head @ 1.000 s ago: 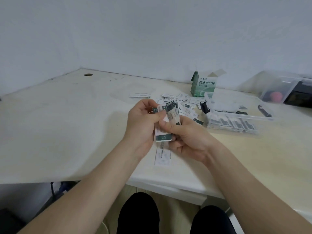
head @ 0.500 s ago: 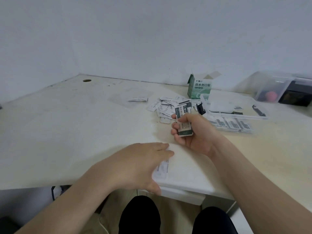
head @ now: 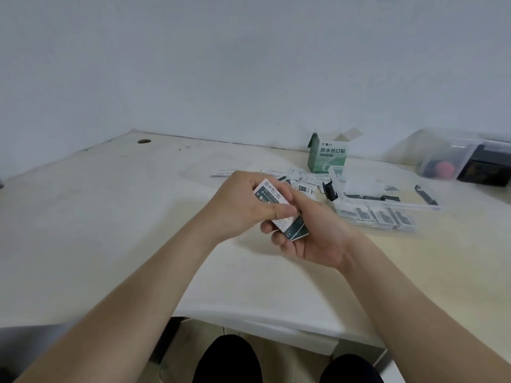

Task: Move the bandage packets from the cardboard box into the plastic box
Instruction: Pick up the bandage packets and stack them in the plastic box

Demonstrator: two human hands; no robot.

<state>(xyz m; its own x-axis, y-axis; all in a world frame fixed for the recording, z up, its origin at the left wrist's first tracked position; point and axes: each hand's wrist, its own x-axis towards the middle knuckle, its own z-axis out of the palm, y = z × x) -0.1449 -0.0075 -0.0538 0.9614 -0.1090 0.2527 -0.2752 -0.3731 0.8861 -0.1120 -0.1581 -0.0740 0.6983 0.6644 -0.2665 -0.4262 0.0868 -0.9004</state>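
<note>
We are pinching a stack of bandage packets (head: 279, 208) between left hand (head: 243, 208) and right hand (head: 315, 233), above the table's (head: 110, 217) near edge.

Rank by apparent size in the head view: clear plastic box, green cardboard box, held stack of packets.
1. Clear plastic box
2. Green cardboard box and held stack of white-and-green packets: alike; the stack is nearer, so unsure.

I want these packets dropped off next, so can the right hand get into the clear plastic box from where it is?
Probably yes: the plastic box lies open just right of the right hand, nothing between, though that hand holds bandage packets.
</note>
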